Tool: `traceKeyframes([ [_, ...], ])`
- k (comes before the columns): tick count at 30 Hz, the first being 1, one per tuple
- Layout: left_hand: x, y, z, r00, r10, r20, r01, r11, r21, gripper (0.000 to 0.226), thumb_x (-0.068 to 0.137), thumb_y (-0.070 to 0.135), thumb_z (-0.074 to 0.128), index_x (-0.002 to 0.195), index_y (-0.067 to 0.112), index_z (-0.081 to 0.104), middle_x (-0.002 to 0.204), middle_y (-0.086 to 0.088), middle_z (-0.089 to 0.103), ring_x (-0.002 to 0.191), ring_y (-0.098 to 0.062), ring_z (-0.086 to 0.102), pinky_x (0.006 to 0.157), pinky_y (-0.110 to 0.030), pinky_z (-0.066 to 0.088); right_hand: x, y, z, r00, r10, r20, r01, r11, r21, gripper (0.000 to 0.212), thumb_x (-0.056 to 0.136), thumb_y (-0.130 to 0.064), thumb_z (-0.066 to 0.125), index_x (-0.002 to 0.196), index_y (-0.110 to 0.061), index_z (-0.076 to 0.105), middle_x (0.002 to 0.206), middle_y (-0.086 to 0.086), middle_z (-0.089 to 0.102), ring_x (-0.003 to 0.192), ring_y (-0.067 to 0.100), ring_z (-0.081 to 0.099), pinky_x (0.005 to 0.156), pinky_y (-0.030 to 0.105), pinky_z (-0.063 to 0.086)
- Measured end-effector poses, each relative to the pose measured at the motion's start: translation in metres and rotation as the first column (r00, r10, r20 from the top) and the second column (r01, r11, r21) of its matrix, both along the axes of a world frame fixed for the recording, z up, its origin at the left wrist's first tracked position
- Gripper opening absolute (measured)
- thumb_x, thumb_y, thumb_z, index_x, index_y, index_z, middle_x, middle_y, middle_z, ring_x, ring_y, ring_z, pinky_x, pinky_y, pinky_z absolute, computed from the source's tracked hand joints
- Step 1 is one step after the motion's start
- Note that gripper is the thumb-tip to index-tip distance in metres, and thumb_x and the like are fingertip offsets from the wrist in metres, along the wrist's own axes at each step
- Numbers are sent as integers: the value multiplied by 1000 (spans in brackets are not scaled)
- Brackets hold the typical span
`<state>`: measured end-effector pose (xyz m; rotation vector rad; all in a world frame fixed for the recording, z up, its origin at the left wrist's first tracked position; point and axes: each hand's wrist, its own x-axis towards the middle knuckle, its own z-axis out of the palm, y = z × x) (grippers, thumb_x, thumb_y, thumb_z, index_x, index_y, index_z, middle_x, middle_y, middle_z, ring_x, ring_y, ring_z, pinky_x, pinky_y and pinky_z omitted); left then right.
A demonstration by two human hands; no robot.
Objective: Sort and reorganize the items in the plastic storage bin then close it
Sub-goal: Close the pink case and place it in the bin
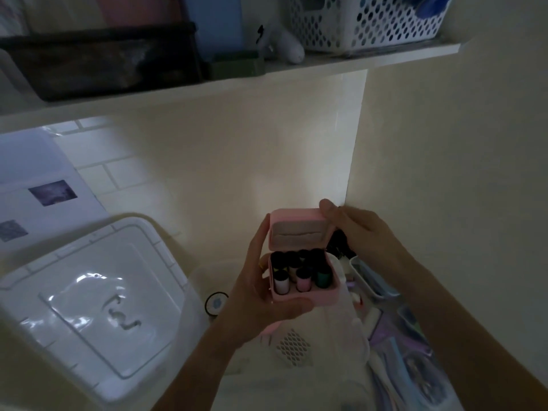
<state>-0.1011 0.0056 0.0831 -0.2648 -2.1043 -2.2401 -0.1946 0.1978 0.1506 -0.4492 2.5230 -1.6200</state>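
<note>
In hands [261, 292], boxy pink case [305, 295]

Dim light here, and much stays unclear. The left hand [261, 295] covers the pink case's [302, 296] left side and underside. The right hand [355, 229] hides the raised lid's [293, 229] right corner. The spools [299, 271] inside are too dark at the top to tell apart. The storage bin [296, 378] runs off the bottom edge, its contents a blurred jumble. The clear bin lid [89, 307] is cut by the left edge. Up on the shelf [267, 81], the perforated basket [370, 22] is cropped at the top.
</note>
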Motion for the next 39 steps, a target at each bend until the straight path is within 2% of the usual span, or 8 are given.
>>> traceKeyframes([
  [6, -4, -2, -4, 999, 40, -17, -40, 998, -39, 129, 69, -13, 83, 151, 57, 11, 134, -2, 59, 126, -27, 59, 97, -54, 54, 28, 14, -11, 999, -18, -49, 1, 941, -338, 25, 80, -20, 45, 80, -13, 69, 82, 8, 49, 67, 17, 45, 65, 30, 38],
  [8, -4, 0, -5, 999, 42, -25, -43, 998, -40, 130, 68, -13, 83, 152, 56, 11, 135, -5, 58, 127, -27, 59, 97, -55, 53, 44, 14, -15, 989, 72, -130, -107, 953, -283, 32, 84, -13, 40, 89, -12, 72, 93, 15, 50, 76, 24, 51, 70, 28, 44],
  [12, -6, 2, -4, 998, 38, -45, -41, 998, -57, 131, 68, -12, 84, 153, 53, 9, 136, -6, 58, 127, -27, 59, 99, -54, 53, 54, 12, -25, 954, 118, -277, -147, 985, -88, 28, 96, -4, 55, 110, -23, 70, 100, 6, 56, 85, 9, 62, 72, 13, 49],
  [16, -6, 5, -5, 998, 22, -61, -26, 998, -64, 130, 69, -13, 83, 154, 50, 8, 137, -4, 57, 127, -26, 59, 97, -50, 54, 53, 5, -33, 959, -13, -284, -44, 981, -191, 25, 88, -7, 69, 102, -28, 72, 97, -6, 70, 95, 14, 66, 89, 36, 55],
  [20, -7, 7, -4, 996, 47, -70, -51, 997, -57, 130, 68, -11, 84, 153, 53, 10, 135, -6, 57, 124, -28, 61, 96, -52, 55, 57, -6, -36, 966, -128, -224, 63, 958, -278, 17, 81, -22, 72, 91, -36, 74, 85, -18, 72, 86, 4, 66, 86, 48, 51],
  [24, -7, 5, -4, 995, 54, -82, -59, 997, -53, 130, 68, -12, 84, 154, 50, 9, 135, -8, 58, 125, -29, 60, 98, -54, 53, 56, -7, -47, 979, -159, -127, 112, 942, -317, 24, 84, -7, 74, 85, -31, 76, 82, -10, 75, 83, 15, 69, 84, 55, 52],
  [32, -9, 5, -3, 997, 43, -71, -44, 999, -13, 127, 70, -15, 80, 154, 50, 12, 135, -9, 58, 124, -30, 60, 93, -47, 56, 49, -11, -50, 953, -277, -123, 235, 931, -280, 14, 79, -13, 78, 81, -25, 70, 76, -7, 71, 68, 16, 63, 70, 46, 56],
  [39, -15, -2, -5, 998, 23, -62, -21, 999, 34, 119, 68, -11, 84, 151, 49, 23, 136, -12, 55, 126, -33, 58, 93, -52, 54, 37, 6, -45, 933, -359, -7, 315, 828, -464, 11, 90, -9, 66, 90, -19, 70, 83, -6, 72, 75, 15, 65, 72, 35, 53],
])
